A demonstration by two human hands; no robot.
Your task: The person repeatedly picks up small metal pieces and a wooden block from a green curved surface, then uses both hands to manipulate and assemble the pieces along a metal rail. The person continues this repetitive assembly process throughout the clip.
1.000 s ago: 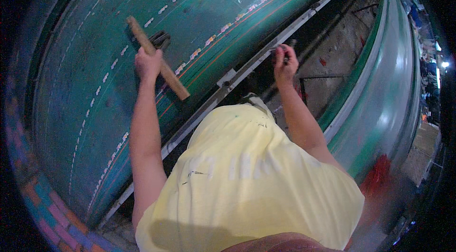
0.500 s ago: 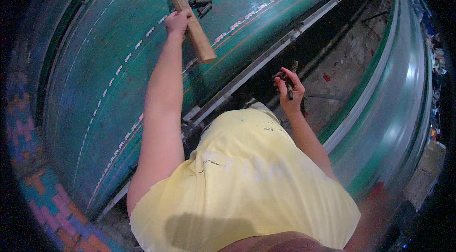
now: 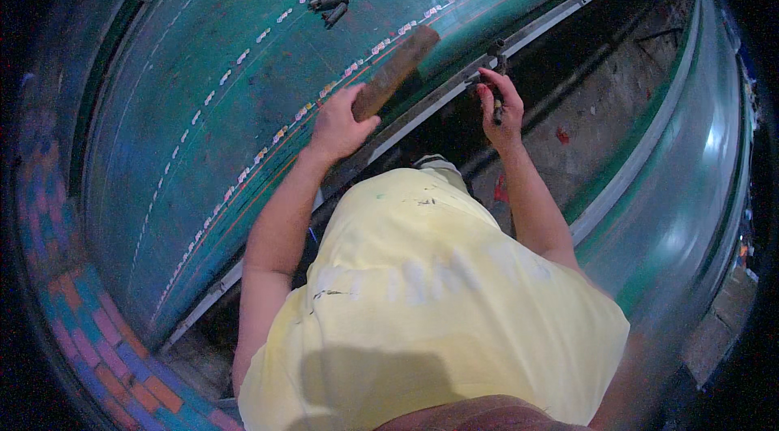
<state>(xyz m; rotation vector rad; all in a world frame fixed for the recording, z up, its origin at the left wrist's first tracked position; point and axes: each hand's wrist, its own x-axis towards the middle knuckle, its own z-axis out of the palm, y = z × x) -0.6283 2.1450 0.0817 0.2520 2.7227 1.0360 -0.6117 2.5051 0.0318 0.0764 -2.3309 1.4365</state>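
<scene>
My left hand (image 3: 341,124) is closed round one end of a wooden bar (image 3: 399,70). The bar, now showing a darker brown face, slants up to the right over the near edge of a long green table (image 3: 203,33). My right hand (image 3: 505,110), above the gap beside the table's metal edge, is closed with thumb and fingers pinched on short dark rods (image 3: 497,113); exactly what they are cannot be made out. Farther in on the green surface lies a small heap of dark cylindrical pieces (image 3: 331,7), apart from both hands.
Rows of small pale marks (image 3: 243,58) and thin orange lines run along the table. A metal rail (image 3: 438,102) borders it. To the right, past a dark strip of floor (image 3: 584,127), curves a second green, shiny table (image 3: 673,220). Coloured paving (image 3: 105,346) shows at lower left.
My left hand has drawn the wooden bar nearer and to the right, turning it to slant the other way. My right hand has risen slightly, still holding the dark rods.
</scene>
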